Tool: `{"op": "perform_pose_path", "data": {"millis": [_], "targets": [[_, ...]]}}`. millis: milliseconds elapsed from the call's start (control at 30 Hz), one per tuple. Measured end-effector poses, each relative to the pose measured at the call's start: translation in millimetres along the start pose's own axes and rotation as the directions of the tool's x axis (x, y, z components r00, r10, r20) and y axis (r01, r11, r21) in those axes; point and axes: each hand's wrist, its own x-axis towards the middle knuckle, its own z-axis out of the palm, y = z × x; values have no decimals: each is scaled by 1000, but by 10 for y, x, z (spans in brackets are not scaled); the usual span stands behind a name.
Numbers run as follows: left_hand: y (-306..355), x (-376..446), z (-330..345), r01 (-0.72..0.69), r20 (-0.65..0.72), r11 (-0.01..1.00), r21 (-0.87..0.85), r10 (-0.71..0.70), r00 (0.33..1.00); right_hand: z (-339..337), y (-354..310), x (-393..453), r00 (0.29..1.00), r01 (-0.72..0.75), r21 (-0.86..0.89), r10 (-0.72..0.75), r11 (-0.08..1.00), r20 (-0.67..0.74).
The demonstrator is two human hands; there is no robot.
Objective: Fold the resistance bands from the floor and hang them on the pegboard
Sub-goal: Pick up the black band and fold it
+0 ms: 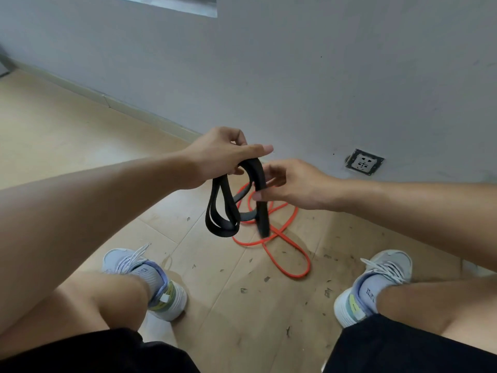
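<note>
Black band gathered in both my hands, orange one lying on the floor.

Nearest are my knees and pale sneakers [150,281], planted apart on the scuffed floor [242,319]. Above them my left hand [217,154] has a closed grip round the top of the black band [231,208], fingers curled over the bunched loops, which hang below it in folds. My right hand [290,184] pinches a strand of the same band between thumb and fingers (a narrow grip, the strand dropping straight beneath). Under the hanging loops the orange band [282,238] sprawls in loose coils on the floor between my feet and the wall. Beyond it, a socket [364,162] sits low in the grey wall [269,76].
</note>
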Motion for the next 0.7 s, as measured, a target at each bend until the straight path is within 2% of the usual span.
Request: {"op": "perform_pose_path", "data": {"millis": [100, 200, 367, 700], "targets": [[14, -53, -71, -15, 53, 990, 143, 7, 999, -66, 38, 0, 996, -7, -2, 6, 1000, -91], [-39, -77, -147, -66, 70, 935, 349, 44, 997, -179, 61, -51, 998, -29, 76, 32, 997, -48], [-87, -58, -128, -101, 80, 893, 440, 73, 994, -286, 65, -81, 998, 13, -60, -16, 998, -57], [-134, -12, -66, -138, 143, 863, 486, 77, 987, -268, -47, -132, 987, 93, -120, -108, 988, -123]]}}
